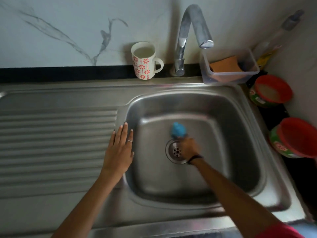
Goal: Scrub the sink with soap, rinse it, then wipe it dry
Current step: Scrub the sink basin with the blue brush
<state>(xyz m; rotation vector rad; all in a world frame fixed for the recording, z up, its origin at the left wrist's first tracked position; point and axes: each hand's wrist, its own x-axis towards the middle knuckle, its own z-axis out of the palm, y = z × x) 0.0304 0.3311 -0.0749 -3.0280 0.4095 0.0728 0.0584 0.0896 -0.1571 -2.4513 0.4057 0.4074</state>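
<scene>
The steel sink (240,134) fills the middle of the head view, with its round drain (175,152) in the basin floor. My right hand (189,147) is down in the basin beside the drain and grips a blue scrubber (178,129), which touches the basin floor just beyond the drain. The hand is blurred. My left hand (120,150) rests flat, fingers straight, on the sink's left rim next to the ribbed drainboard (56,143). The tap (192,36) stands behind the basin with no water running.
A flower-patterned mug (145,62) stands on the back ledge left of the tap. A clear tub (231,69) holding an orange sponge sits at the back right corner. Two red-lidded containers (271,91) (295,138) and a bottle (277,36) line the right side.
</scene>
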